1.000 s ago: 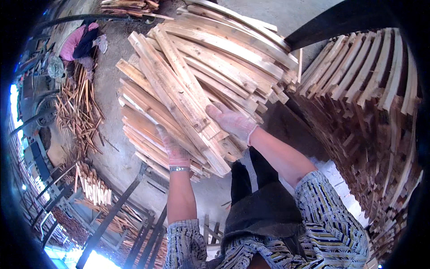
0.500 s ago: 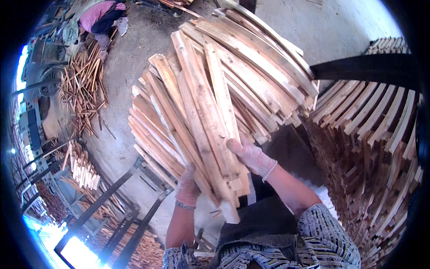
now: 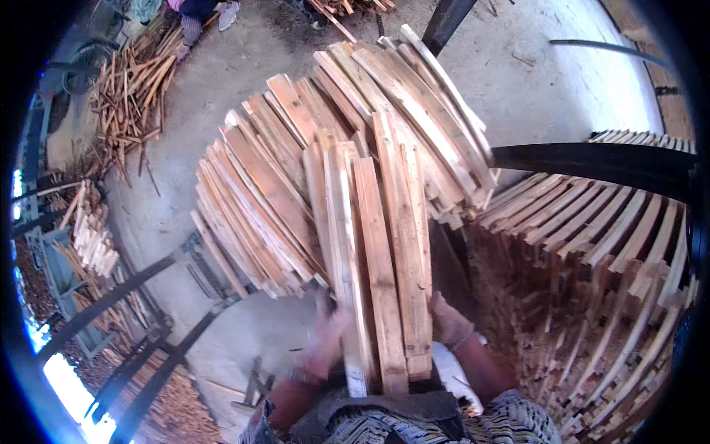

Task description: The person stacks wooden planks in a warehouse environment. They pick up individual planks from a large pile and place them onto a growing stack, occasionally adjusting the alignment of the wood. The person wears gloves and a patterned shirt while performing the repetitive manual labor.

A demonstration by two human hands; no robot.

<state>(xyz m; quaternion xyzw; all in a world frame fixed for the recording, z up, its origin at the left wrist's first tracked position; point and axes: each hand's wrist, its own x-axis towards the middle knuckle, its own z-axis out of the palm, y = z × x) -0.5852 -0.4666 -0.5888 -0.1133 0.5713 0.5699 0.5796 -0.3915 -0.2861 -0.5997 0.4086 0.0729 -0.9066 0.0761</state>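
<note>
holding a big armful of wooden slats (image 3: 347,192) fanned out against my front, above the concrete floor (image 3: 222,89). my left hand (image 3: 325,344) is blurred under the near ends, grip unclear. my right hand (image 3: 450,322), gloved, cups the right edge. stiff, rough, probably heavy as a bundle, and loose slats could slide, so support from below near the ends. stacked slat pile (image 3: 599,259) just right. no containers in view.

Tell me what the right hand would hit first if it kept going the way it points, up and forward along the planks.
The right hand already lies against the wooden planks it grips; going on, it would probably just slide along them. Depth is hard to judge here.
</note>
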